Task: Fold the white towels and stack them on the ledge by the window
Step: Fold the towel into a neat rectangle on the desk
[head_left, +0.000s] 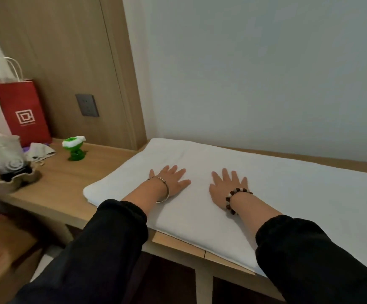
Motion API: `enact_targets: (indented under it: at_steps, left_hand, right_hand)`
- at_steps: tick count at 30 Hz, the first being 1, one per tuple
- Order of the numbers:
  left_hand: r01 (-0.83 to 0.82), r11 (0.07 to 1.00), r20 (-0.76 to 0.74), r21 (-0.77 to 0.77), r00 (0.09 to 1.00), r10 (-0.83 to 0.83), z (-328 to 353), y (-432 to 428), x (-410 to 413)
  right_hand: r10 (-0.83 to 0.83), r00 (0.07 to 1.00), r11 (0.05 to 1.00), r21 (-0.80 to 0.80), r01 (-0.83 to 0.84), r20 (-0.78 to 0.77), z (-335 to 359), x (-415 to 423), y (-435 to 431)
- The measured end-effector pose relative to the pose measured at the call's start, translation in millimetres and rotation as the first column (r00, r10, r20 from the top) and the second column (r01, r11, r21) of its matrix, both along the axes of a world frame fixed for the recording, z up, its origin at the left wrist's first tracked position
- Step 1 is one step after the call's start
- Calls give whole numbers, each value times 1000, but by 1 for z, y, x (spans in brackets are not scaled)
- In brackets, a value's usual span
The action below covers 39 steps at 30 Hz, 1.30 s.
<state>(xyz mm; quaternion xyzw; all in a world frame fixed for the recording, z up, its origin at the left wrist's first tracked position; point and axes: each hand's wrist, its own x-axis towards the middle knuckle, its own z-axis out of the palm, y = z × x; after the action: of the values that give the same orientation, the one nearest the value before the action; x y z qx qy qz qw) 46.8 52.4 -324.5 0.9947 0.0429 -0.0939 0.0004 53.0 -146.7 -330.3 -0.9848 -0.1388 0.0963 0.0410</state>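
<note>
White towel (276, 185) under flat hands (169, 180) (228, 187), near edge along ledge (72, 183) front.

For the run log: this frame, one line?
left hand: flat on towel | right hand: flat on towel | towel: spread on desk

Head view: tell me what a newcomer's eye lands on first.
The left hand and right hand press flat side by side on a white towel spread along the wooden ledge. At far left, a red paper bag stands against the wood panel, with a small green toy just right of it.
</note>
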Motion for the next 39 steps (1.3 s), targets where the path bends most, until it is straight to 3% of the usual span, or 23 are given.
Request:
enact_targets:
  at_steps: [7,14,18,21,23,26,29,35,39]
  left_hand:
    - [-385,921,39,-58,921,388,-6,102,-66]
    - [-494,856,88,-156,856,510,-9,118,-101]
    - [-442,887,126,-132,880,458,-13,116,-114]
    - [-266,962,237,55,940,246,-22,110,-128]
    - [-100,995,298,-13,949,99,-28,107,-138]
    - [23,993,353,-112,935,18,-29,107,-152]
    - [51,997,358,-53,933,-29,-27,107,-162]
    - [118,988,432,99,890,-150,-25,103,-179]
    - [99,979,462,179,870,-172,-25,94,-186]
  right_hand:
    - [46,998,999,0,-46,51,-2,-20,4]
    - [26,998,1000,6,-26,59,0,-27,1]
    - [25,998,1000,-13,-24,57,1,-35,0]
    - [36,998,999,-39,-35,46,6,-44,6]
    - [133,990,991,-15,-133,40,10,-56,17]
    - [358,933,931,67,-359,23,10,-84,43]
    - [407,913,912,38,-408,25,7,-103,58]
    - [313,949,943,-128,-307,30,21,-130,71]
    - [332,943,910,-276,-311,34,23,-150,77]
